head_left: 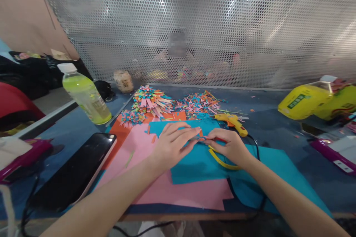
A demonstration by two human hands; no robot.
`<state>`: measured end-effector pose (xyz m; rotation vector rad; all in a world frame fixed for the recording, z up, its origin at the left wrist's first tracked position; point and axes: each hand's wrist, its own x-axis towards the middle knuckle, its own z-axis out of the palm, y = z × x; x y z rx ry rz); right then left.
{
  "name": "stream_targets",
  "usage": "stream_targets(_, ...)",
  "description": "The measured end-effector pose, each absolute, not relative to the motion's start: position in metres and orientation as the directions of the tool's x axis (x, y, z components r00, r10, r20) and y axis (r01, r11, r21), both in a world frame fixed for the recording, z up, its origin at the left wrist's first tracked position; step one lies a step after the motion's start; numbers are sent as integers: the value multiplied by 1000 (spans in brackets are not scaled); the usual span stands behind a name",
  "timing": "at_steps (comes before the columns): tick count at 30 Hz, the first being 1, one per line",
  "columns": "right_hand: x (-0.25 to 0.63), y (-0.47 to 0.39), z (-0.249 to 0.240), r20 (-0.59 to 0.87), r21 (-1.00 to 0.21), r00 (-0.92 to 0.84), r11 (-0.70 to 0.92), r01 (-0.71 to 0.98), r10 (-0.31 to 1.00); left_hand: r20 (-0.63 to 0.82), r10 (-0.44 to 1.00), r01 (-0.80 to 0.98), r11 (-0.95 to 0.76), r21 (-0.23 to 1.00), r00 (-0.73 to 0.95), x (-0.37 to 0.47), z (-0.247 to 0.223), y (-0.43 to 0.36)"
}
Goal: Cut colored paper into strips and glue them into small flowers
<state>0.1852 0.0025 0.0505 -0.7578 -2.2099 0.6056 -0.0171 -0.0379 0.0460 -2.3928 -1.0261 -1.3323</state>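
Over a blue paper sheet, my left hand and my right hand meet fingertip to fingertip. Both are closed in a pinch on a small orange paper strip, with a bit of blue paper at the fingertips. Something red shows beneath my right fingers, partly hidden. A curved yellow piece loops out below my right hand; I cannot make out what it is part of. Just beyond that hand lies a yellow glue gun with a black cord.
Fringed paper bundles and a heap of paper strips sit behind my hands. Pink paper lies underneath. Leftward are a phone and a green drink bottle; rightward, a yellow-labelled bottle. A perforated metal panel bounds the back.
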Motion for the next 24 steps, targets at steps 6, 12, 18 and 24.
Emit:
stream_targets(6, 193, 5, 51, 644, -234, -655, 917, 323, 395, 793, 458, 631, -766, 122, 402, -16, 44, -39)
stream_targets(12, 202, 6, 50, 684, 196, -716, 911, 363, 139, 800, 443, 585, -798, 145, 405, -13, 44, -41)
stream_targets(18, 204, 4, 51, 674, 271, -733, 893, 359, 91, 808, 445, 528, -825, 202, 386, -13, 44, -41)
stream_targets(24, 203, 3, 50, 677, 277, -730, 889, 366, 90, 849, 420, 509, -832, 219, 321, -11, 48, -41)
